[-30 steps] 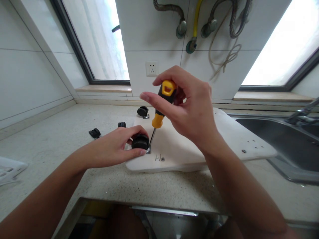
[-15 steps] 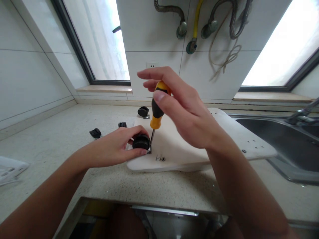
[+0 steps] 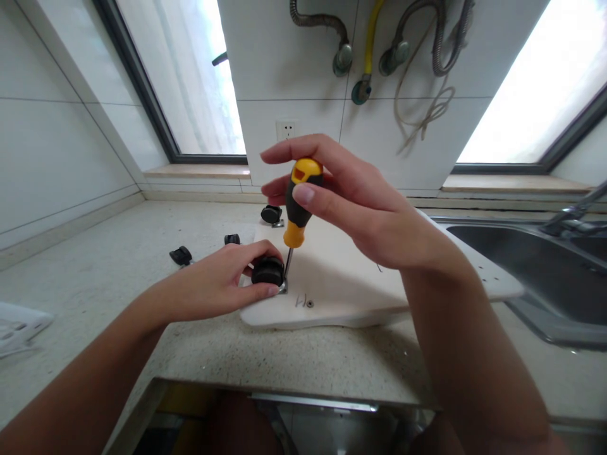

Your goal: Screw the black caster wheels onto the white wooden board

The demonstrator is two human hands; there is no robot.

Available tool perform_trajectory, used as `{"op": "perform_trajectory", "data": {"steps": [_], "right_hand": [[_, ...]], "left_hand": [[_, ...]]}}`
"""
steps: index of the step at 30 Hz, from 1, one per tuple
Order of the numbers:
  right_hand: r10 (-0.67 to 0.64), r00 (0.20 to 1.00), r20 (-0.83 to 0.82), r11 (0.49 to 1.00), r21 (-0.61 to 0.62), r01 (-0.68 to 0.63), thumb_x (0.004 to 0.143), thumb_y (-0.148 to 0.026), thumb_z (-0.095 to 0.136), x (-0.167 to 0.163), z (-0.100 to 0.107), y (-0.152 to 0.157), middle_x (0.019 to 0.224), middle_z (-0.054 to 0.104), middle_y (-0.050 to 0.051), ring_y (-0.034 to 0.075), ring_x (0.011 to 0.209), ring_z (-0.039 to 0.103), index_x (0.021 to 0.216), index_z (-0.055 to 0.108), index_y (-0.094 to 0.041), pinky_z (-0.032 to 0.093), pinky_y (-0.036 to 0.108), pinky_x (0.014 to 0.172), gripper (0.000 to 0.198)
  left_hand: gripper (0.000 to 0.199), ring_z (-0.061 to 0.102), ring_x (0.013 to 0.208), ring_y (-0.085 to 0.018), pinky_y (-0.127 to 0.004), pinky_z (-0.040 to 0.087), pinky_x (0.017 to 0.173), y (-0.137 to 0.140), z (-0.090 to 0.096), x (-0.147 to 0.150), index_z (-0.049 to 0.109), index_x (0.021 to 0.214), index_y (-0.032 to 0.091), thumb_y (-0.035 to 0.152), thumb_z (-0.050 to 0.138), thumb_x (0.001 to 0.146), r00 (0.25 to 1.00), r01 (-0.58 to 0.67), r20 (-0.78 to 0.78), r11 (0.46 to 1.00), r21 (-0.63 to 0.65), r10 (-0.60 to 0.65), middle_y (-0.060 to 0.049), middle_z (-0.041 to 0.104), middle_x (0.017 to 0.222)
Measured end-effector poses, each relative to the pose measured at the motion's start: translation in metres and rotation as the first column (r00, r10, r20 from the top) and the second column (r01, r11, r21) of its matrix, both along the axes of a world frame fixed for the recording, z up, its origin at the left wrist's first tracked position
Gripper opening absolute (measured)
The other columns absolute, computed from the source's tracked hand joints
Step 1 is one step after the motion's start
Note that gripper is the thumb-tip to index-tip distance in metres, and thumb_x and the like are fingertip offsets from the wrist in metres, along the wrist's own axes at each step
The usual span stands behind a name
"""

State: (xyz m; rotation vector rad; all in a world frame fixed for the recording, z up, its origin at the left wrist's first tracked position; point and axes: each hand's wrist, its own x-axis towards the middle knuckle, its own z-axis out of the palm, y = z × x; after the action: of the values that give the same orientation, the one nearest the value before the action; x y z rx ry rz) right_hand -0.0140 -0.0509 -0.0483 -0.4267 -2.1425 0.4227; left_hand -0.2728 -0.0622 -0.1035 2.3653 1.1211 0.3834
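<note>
My left hand (image 3: 232, 278) is closed around a black caster wheel (image 3: 268, 272), holding it near the front left corner of a white board (image 3: 332, 284). The caster's metal plate (image 3: 283, 288) lies on the board. A yellow and black screwdriver (image 3: 300, 199) stands nearly upright, its shaft running down beside that plate; the tip and any screw there are too small to make out. Around its handle are the thumb and fingers of my right hand (image 3: 360, 202), with the index finger stretched out over the top. A second caster (image 3: 271, 215) sits at the board's far left corner.
Two more casters, one black (image 3: 181, 255) and one partly hidden (image 3: 232, 239), lie left of the board on the speckled countertop (image 3: 118, 253). A white plastic piece (image 3: 21, 325) is at the far left. The sink (image 3: 502, 246) lies to the right, under the board's end.
My right hand has turned around the screwdriver handle, its wrist swinging slightly right, and the handle's yellow top shows more. My left hand keeps its hold on the caster.
</note>
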Motion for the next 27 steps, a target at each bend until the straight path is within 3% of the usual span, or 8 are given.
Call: {"op": "perform_trajectory", "data": {"steps": [2, 5, 8, 12, 14, 19, 24, 27], "right_hand": [[-0.165, 0.986, -0.036, 0.985, 0.05, 0.166, 0.105, -0.048, 0.063, -0.001, -0.004, 0.004, 0.098, 0.071, 0.003, 0.017, 0.09, 0.07, 0.122, 0.069, -0.024, 0.055, 0.031, 0.083, 0.03], [-0.423, 0.892, -0.156, 0.891, 0.108, 0.441, 0.103, -0.048, 0.067, -0.011, -0.011, 0.001, 0.079, 0.065, 0.001, 0.018, 0.084, 0.066, 0.103, 0.069, -0.023, 0.053, 0.031, 0.081, 0.026], [-0.292, 0.953, -0.078, 0.95, 0.093, 0.299, 0.105, -0.043, 0.063, -0.016, -0.011, -0.004, 0.108, 0.072, 0.003, 0.018, 0.1, 0.067, 0.126, 0.063, -0.024, 0.055, 0.032, 0.091, 0.028], [-0.001, 1.0, 0.015, 1.0, 0.009, 0.001, 0.109, -0.03, 0.049, -0.006, -0.002, -0.004, 0.151, 0.058, 0.007, 0.016, 0.12, 0.064, 0.149, 0.051, -0.023, 0.055, 0.031, 0.1, 0.041], [-0.029, 0.999, 0.033, 0.999, 0.035, 0.028, 0.108, -0.034, 0.055, -0.004, -0.001, -0.003, 0.142, 0.063, 0.006, 0.016, 0.112, 0.066, 0.146, 0.056, -0.022, 0.055, 0.03, 0.096, 0.04], [-0.33, 0.943, -0.045, 0.931, 0.149, 0.333, 0.102, -0.045, 0.07, -0.016, -0.006, -0.012, 0.102, 0.071, 0.004, 0.019, 0.1, 0.066, 0.118, 0.066, -0.02, 0.053, 0.033, 0.094, 0.03], [-0.005, 0.999, 0.039, 0.998, 0.063, 0.003, 0.111, -0.031, 0.046, -0.013, 0.0, -0.02, 0.142, 0.065, 0.007, 0.019, 0.125, 0.064, 0.146, 0.056, -0.021, 0.053, 0.036, 0.108, 0.037], [-0.094, 0.996, 0.008, 0.992, 0.088, 0.093, 0.109, -0.039, 0.056, -0.01, 0.001, -0.019, 0.121, 0.073, 0.005, 0.018, 0.108, 0.068, 0.135, 0.065, -0.021, 0.056, 0.033, 0.097, 0.033]], "left_hand": [[0.039, 0.074, 0.102, -0.028, -0.043, 0.059, 0.091, 0.0, 0.001, 0.0, 0.067, 0.129, 0.03, 0.052, 0.069, 0.097, 1.0, 0.005, -0.005, 1.0, 0.001, -0.005, -0.006, 0.078, 0.119], [0.039, 0.074, 0.102, -0.028, -0.043, 0.059, 0.092, 0.0, 0.0, 0.0, 0.066, 0.13, 0.03, 0.052, 0.069, 0.097, 1.0, 0.004, -0.009, 1.0, 0.0, -0.004, -0.006, 0.078, 0.119], [0.041, 0.074, 0.101, -0.028, -0.044, 0.06, 0.092, 0.0, -0.002, -0.001, 0.066, 0.13, 0.03, 0.052, 0.07, 0.097, 1.0, -0.006, -0.003, 1.0, 0.018, 0.006, -0.006, 0.078, 0.119], [0.04, 0.075, 0.101, -0.028, -0.044, 0.06, 0.092, 0.001, -0.003, -0.001, 0.067, 0.13, 0.03, 0.053, 0.069, 0.097, 1.0, 0.0, -0.003, 1.0, 0.03, 0.0, -0.006, 0.079, 0.118], [0.041, 0.075, 0.101, -0.028, -0.044, 0.06, 0.092, 0.0, -0.002, -0.001, 0.068, 0.13, 0.03, 0.053, 0.069, 0.096, 1.0, -0.007, -0.008, 1.0, 0.026, 0.007, -0.006, 0.079, 0.117], [0.042, 0.076, 0.101, -0.029, -0.043, 0.06, 0.091, 0.0, -0.003, 0.0, 0.068, 0.131, 0.03, 0.054, 0.07, 0.095, 0.999, -0.031, -0.007, 1.0, 0.006, 0.031, -0.005, 0.08, 0.118], [0.044, 0.076, 0.104, -0.03, -0.043, 0.06, 0.091, 0.001, -0.005, 0.0, 0.068, 0.131, 0.031, 0.054, 0.071, 0.095, 0.999, -0.039, -0.006, 0.999, 0.019, 0.039, -0.006, 0.08, 0.119], [0.044, 0.076, 0.103, -0.03, -0.044, 0.06, 0.091, 0.001, -0.004, 0.0, 0.068, 0.131, 0.031, 0.054, 0.071, 0.094, 0.999, -0.042, -0.015, 0.999, 0.026, 0.042, -0.006, 0.08, 0.119]]}}
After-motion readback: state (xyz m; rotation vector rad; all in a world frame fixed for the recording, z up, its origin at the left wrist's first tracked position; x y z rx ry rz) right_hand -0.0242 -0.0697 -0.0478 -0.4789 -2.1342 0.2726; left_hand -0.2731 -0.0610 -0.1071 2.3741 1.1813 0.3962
